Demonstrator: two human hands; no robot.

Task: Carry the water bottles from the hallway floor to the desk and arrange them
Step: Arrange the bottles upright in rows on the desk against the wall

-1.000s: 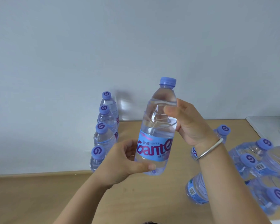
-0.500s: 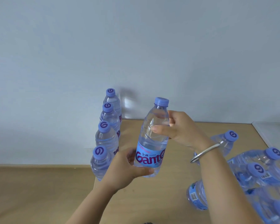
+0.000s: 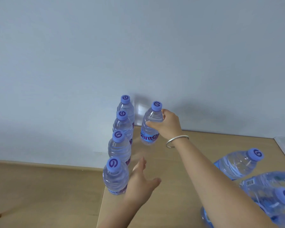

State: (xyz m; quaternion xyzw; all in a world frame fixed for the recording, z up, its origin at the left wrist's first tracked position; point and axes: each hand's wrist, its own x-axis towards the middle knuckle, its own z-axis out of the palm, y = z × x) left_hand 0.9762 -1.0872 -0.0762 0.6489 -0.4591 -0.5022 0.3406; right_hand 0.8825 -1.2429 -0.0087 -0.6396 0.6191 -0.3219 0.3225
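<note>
Nearest, the left hand (image 3: pixel 141 181) hovers over the tabletop (image 3: pixel 176 186) with fingers spread and relaxed, holding nothing, just right of the closest bottle in a row of four bottles (image 3: pixel 120 140). Farther back, the right hand (image 3: pixel 167 123) grips the upper body of the held bottle (image 3: pixel 150 127), which is upright beside the row's far end near the wall (image 3: pixel 138 46).

Evenly and softly lit, fairly bright. Faint shadows and a pale refracted glint on the plain grey-blue wall (image 3: pixel 138 46). Slightly soft focus; bowed lines toward edges.
</note>
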